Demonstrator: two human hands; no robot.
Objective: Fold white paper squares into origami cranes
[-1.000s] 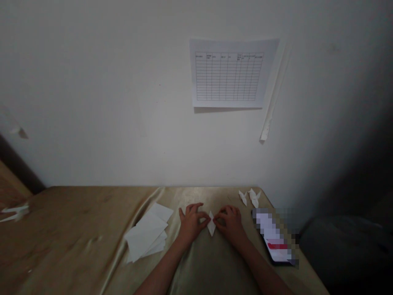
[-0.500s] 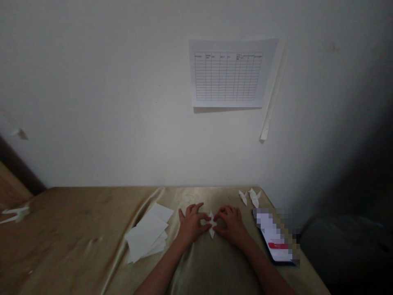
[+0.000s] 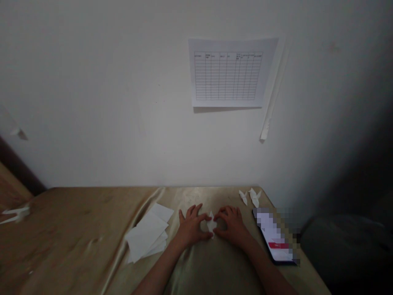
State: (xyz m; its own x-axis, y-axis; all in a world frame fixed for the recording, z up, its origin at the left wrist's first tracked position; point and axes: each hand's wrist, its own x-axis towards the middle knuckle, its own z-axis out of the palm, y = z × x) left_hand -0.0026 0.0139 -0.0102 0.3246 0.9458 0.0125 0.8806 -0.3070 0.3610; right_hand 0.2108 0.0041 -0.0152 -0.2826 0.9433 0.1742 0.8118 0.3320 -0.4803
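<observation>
A small white folded paper (image 3: 211,224), roughly diamond-shaped, lies on the cloth-covered table between my hands. My left hand (image 3: 193,223) has its thumb and index finger on the paper's left edge, with the other fingers spread above the cloth. On the opposite edge, the thumb and index finger of my right hand (image 3: 232,223) press the same paper, the remaining fingers curled loosely. To the left of my left hand is a fanned stack of white paper sheets (image 3: 149,233). Two finished-looking folded paper shapes (image 3: 243,197) (image 3: 254,198) sit beyond my right hand.
A phone (image 3: 273,237), partly pixelated, lies right of my right arm near the edge of the table (image 3: 76,237). Behind the table rises a white wall with a printed table sheet (image 3: 229,76) and a paper strip (image 3: 273,98). White scraps (image 3: 18,214) lie at far left.
My left thumb has slid toward me along the folded paper, down to its near tip, widening the gap from the index finger. My right hand has barely shifted.
</observation>
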